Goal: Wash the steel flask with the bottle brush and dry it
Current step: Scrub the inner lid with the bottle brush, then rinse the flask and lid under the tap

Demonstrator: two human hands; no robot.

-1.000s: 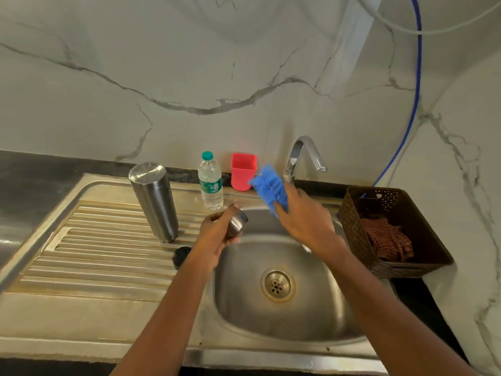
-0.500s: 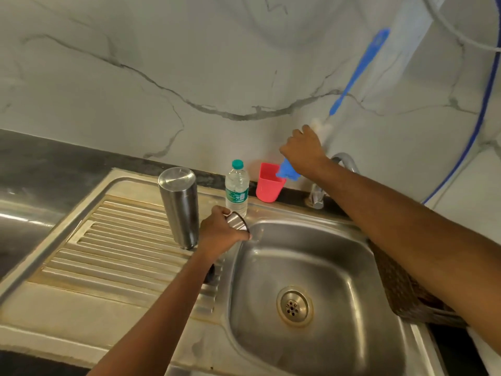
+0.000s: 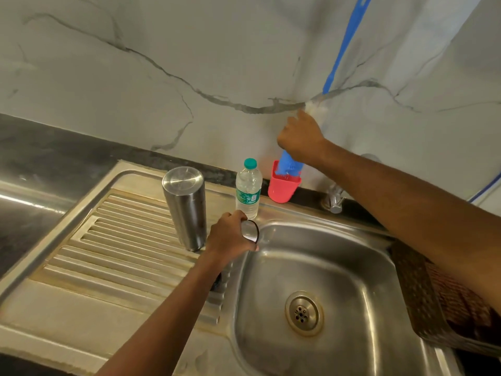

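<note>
Right hand (image 3: 301, 137), just above the middle of the frame, is clenched around the bottle brush (image 3: 343, 47) at its white bristle part, with the long blue handle slanting up and out through the top right. Below the fist, a blue piece of the brush or a sponge (I cannot tell which) sits in the red cup (image 3: 283, 189), which stands against the marble wall (image 3: 108, 77) on the dark ledge behind the sink.

Left hand (image 3: 230, 237), near the middle of the frame, is grasping a small steel cap (image 3: 250, 231) with a dark rim, held over the edge where the ribbed draining board (image 3: 113, 240) meets the sink basin (image 3: 339, 261).

Just left of that hand stands the steel flask (image 3: 185, 207), upright on the draining board, with nothing touching it. Behind the hand, a clear plastic water bottle (image 3: 248, 189) with a green cap stands between the flask and the red cup. A small dark object lies on the board, mostly hidden under the left forearm.

At the right of the cup is the base of the tap (image 3: 334, 199). A brown woven basket (image 3: 439, 308) sits at the lower right edge, partly hidden by the right arm. The drain (image 3: 303, 313) shows in the basin, lower middle right.
</note>
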